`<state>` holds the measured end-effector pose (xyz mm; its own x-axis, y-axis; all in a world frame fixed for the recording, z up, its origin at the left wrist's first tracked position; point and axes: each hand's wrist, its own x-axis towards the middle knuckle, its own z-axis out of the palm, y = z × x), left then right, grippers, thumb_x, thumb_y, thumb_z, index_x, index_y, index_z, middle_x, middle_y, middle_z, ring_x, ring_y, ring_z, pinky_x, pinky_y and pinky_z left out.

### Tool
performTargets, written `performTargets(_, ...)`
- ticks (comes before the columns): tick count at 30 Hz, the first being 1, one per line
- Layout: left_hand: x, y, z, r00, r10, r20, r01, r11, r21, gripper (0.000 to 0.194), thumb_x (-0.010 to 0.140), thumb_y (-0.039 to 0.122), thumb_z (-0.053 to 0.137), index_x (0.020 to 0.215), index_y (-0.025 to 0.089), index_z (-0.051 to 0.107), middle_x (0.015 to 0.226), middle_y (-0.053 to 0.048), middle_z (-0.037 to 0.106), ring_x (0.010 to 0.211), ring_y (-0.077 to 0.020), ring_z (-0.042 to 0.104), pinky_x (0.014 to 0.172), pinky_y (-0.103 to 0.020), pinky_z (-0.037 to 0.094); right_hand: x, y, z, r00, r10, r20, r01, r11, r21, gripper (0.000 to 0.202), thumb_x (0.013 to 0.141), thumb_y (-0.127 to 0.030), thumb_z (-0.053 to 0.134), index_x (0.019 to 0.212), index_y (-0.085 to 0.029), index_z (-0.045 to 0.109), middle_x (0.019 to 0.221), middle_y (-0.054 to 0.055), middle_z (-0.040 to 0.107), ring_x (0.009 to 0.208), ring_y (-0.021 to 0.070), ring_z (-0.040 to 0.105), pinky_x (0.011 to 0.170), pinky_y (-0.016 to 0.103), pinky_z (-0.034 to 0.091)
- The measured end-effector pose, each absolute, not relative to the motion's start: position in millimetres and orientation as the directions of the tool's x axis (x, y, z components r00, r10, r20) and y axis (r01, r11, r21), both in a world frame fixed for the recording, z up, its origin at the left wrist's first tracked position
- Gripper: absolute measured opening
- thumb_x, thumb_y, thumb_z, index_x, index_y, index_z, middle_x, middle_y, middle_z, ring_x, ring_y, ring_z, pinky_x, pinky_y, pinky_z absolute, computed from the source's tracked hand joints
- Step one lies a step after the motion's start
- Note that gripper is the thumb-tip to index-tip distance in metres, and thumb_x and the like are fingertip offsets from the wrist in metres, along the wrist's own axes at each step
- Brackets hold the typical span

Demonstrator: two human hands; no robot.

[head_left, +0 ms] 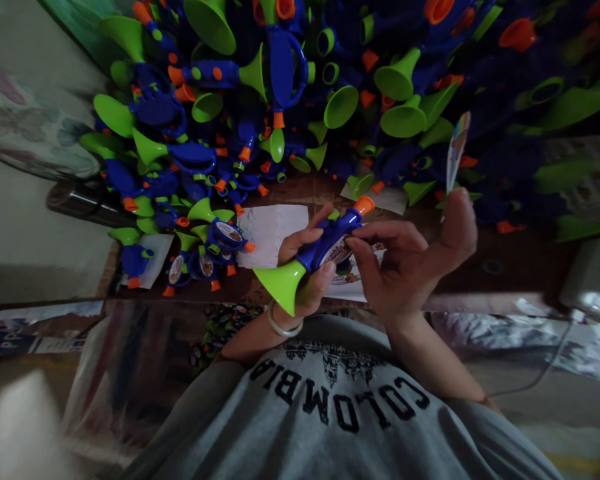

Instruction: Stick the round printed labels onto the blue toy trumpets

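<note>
A blue toy trumpet [333, 235] with a lime-green bell and an orange mouthpiece is held in my left hand [307, 277], fingers and thumb wrapped round its body. The bell points down to the left. An oval printed sticker [337, 251] lies on the trumpet's side facing me. My right hand [405, 267] has thumb and forefinger pinched at the right end of that sticker, touching the trumpet. A second printed sticker [457, 153] stands up from the tip of a raised finger of the right hand.
A large heap of toy trumpets [285, 73] fills the back of the brown table [260, 290]. Several trumpets with stickers [207, 267] sit at the left. White sheets [270, 230] lie beneath and behind my hands. A dark cylinder [87, 203] is at far left, a pale box [593, 280] at right.
</note>
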<state>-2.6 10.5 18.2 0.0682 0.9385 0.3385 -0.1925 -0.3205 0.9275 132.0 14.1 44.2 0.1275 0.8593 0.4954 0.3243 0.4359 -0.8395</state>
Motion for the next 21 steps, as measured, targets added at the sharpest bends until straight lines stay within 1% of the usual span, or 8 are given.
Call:
performTargets(3,-2,9,17,0.015,0.956,0.295,-0.246,-0.282,0.927,0.042,0.096,0.053,0.07,0.131,0.034,0.056,0.161,-0.005,0.06,0.161,-0.0321,0.046,0.135,-0.059,0.04,134,24,46,0.229,0.738,0.635,0.431,0.508,-0.745,0.086,0.101,-0.039,0.069,0.166,-0.046,0.013,0.111,0.003,0.072,0.085,0.0238,0.075,0.082,0.047,0.065)
performTargets(5,-1,8,19,-0.025,0.964,0.263,-0.28,-0.26,0.924,0.042,0.093,0.053,0.074,0.127,0.032,0.058,0.156,-0.006,0.064,0.156,-0.0318,0.053,0.133,-0.057,0.043,141,40,44,0.252,0.644,0.722,0.49,0.558,-0.669,0.09,0.095,-0.049,0.076,0.166,-0.048,0.02,0.129,0.006,0.066,0.095,0.0239,0.073,0.079,0.043,0.064)
performTargets(7,1,9,22,-0.052,0.968,0.245,-0.356,-0.248,0.901,0.04,0.093,0.05,0.076,0.125,0.033,0.059,0.153,-0.005,0.067,0.146,-0.0296,0.064,0.125,-0.053,0.053,149,56,37,0.306,0.548,0.779,0.514,0.594,-0.62,0.099,0.087,-0.064,0.08,0.166,-0.043,0.026,0.142,0.01,0.057,0.111,0.0282,0.07,0.078,0.04,0.063)
performTargets(10,3,14,28,-0.05,0.976,0.212,-0.446,-0.212,0.869,0.04,0.095,0.045,0.075,0.129,0.035,0.057,0.153,-0.003,0.067,0.131,-0.0255,0.074,0.11,-0.045,0.065,156,66,27,0.297,0.657,0.693,0.414,0.566,-0.713,0.09,0.098,-0.071,0.06,0.168,-0.035,0.017,0.142,0.015,0.058,0.126,0.0306,0.067,0.093,0.047,0.064)
performTargets(13,7,21,26,-0.043,0.978,0.203,-0.44,-0.201,0.875,0.055,0.094,0.054,0.075,0.141,0.034,0.054,0.159,-0.005,0.064,0.145,-0.0288,0.065,0.119,-0.046,0.059,152,59,25,0.059,0.831,0.553,0.274,0.519,-0.81,0.085,0.102,-0.068,0.054,0.168,-0.039,0.008,0.142,0.012,0.062,0.122,0.0282,0.071,0.096,0.05,0.066)
performTargets(15,9,24,20,-0.02,0.981,0.191,-0.447,-0.18,0.877,0.06,0.096,0.063,0.07,0.146,0.034,0.054,0.162,-0.006,0.061,0.153,-0.0303,0.057,0.127,-0.047,0.052,151,56,29,0.044,0.836,0.546,0.246,0.521,-0.818,0.084,0.101,-0.062,0.06,0.167,-0.04,0.011,0.138,0.01,0.064,0.112,0.0265,0.074,0.091,0.048,0.067)
performTargets(18,9,23,7,0.078,0.982,0.174,-0.427,-0.125,0.896,0.051,0.103,0.057,0.064,0.147,0.033,0.055,0.165,-0.007,0.057,0.157,-0.0275,0.053,0.129,-0.045,0.049,156,61,35,0.239,0.661,0.711,0.34,0.629,-0.699,0.079,0.101,-0.046,0.067,0.165,-0.04,0.021,0.145,0.011,0.057,0.114,0.0252,0.072,0.092,0.044,0.066)
performTargets(21,6,22,-2,0.136,0.942,0.305,-0.295,-0.256,0.921,0.066,0.1,0.039,0.074,0.158,0.039,0.044,0.181,-0.007,0.033,0.165,-0.0289,0.04,0.128,-0.045,0.049,157,57,35,0.236,0.436,0.868,0.439,0.749,-0.496,0.087,0.092,-0.026,0.079,0.165,-0.041,0.034,0.148,0.008,0.055,0.122,0.0254,0.068,0.095,0.042,0.065)
